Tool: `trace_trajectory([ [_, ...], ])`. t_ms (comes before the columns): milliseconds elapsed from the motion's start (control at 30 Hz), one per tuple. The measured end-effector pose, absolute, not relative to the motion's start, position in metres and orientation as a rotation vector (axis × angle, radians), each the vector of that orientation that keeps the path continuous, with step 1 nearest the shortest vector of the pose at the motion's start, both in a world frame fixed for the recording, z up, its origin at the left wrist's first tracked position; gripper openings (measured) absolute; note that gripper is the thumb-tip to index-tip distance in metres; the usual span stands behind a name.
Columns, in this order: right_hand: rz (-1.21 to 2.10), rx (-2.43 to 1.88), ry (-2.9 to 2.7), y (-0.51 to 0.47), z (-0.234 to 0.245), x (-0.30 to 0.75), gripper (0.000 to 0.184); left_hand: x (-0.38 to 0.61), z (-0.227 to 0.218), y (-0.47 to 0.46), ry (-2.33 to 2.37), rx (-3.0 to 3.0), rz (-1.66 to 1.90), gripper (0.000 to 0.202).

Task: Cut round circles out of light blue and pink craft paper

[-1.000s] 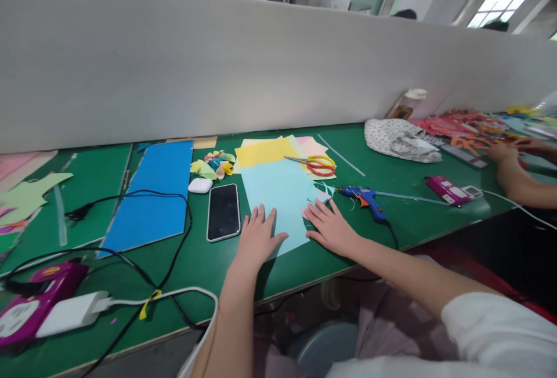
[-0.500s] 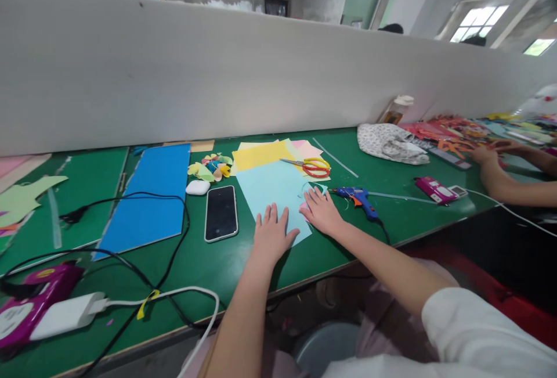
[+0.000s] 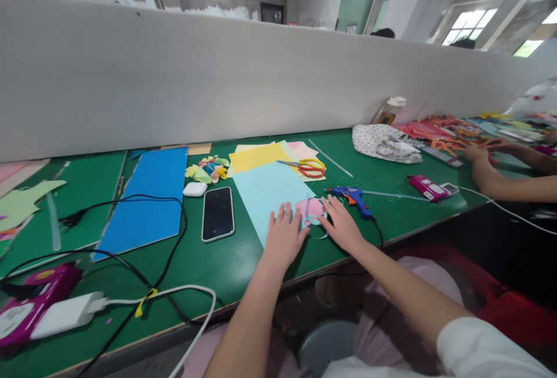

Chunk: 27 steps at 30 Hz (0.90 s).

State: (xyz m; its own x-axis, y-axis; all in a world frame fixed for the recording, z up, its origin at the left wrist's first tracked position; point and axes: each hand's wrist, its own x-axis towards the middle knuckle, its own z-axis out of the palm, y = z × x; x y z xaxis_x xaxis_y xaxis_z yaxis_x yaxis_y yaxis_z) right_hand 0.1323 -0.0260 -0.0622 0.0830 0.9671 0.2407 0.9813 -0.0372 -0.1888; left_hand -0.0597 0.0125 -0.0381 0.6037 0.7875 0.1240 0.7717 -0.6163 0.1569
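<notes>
My left hand (image 3: 284, 236) lies flat, fingers spread, on the near right corner of a light blue paper sheet (image 3: 265, 192) on the green table (image 3: 209, 262). Just to its right, my right hand (image 3: 342, 224) rests open on the table, fingertips touching a small pink paper cutout (image 3: 312, 209) with thin light blue strips around it. Neither hand holds anything.
Behind the blue sheet lie yellow and pink sheets (image 3: 256, 156) and red-yellow scissors (image 3: 308, 167). A blue glue gun (image 3: 353, 197) is right of my hands; a phone (image 3: 218, 213), earbud case (image 3: 195, 189), paper flowers (image 3: 208, 170) and blue board (image 3: 152, 198) are left. Cables and chargers (image 3: 65, 311) lie near left. Another person's arms (image 3: 505, 177) work at right.
Both hands slid right and toward me along the blue sheet. The pink cutout now shows between them, drawn nearer the table edge.
</notes>
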Motion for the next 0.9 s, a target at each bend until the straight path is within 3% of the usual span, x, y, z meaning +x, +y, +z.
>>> trace_trajectory([
  [100,-0.059,-2.071,-1.903,-0.013,-0.064,0.138,0.065,-0.04,-0.041,-0.003,1.189,2.79,0.26,0.058],
  [300,0.026,-2.019,-2.012,-0.011,-0.071,0.138,0.057,-0.018,-0.053,-0.025,1.08,2.827,0.26,0.071],
  [600,0.046,-2.103,-1.96,-0.039,-0.068,0.136,0.059,-0.028,-0.057,-0.033,1.083,2.812,0.306,0.064],
  [900,0.129,-2.013,-2.112,0.03,-0.053,0.118,0.069,-0.027,-0.061,-0.045,1.086,2.807,0.322,0.066],
])
